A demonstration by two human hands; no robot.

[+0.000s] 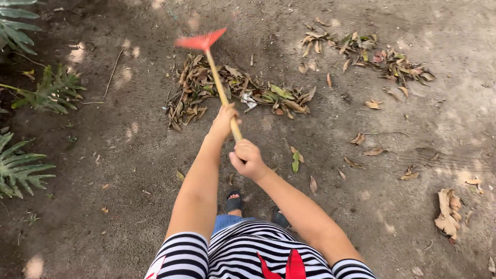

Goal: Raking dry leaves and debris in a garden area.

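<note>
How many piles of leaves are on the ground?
2. One leaf pile lies just under the red rake; another pile sits at the upper right. Loose leaves lie scattered besides.

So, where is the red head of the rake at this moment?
In the head view, the red rake head is upper centre, blurred, just beyond the near leaf pile. Its wooden handle runs back to the left hand and right hand.

The rake (214, 72) has a smooth, pale wooden handle and a matt red head that looks like plastic. The ground (392, 196) is rough, dull packed dirt. The leaves (232, 90) look dry, papery and curled. The striped shirt (243, 256) is soft cloth.
</note>
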